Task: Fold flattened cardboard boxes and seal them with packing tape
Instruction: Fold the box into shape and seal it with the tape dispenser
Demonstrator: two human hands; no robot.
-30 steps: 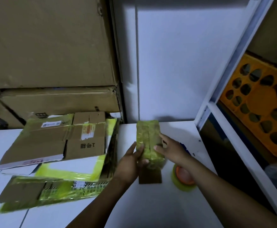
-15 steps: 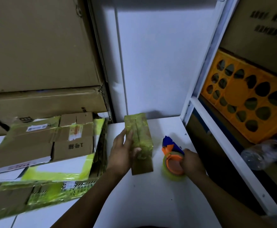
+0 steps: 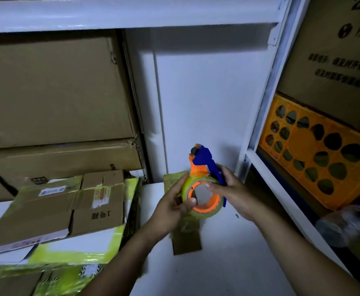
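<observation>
Both hands hold a tape dispenser (image 3: 202, 167) with an orange core, a blue handle and a roll of clear yellowish tape, lifted above the white table (image 3: 228, 263). My left hand (image 3: 174, 206) grips the roll's left rim, thumb on the orange core. My right hand (image 3: 230, 191) grips the handle side, its fingers over the core. Under them lies a small tape-covered cardboard box (image 3: 186, 238), partly hidden by the hands and the roll. A heap of flattened cardboard boxes (image 3: 63, 212) with yellow tape lies on the left of the table.
Large cardboard cartons (image 3: 52, 99) are stacked behind the heap. A white shelf frame (image 3: 258, 133) stands at the right, holding an orange plastic crate (image 3: 316, 150) under another carton (image 3: 333, 60). A clear plastic bottle (image 3: 350, 225) lies lower right.
My right hand lifted the tape dispenser off the table. My left hand left the small box and took hold of the roll. The camera tilted upward.
</observation>
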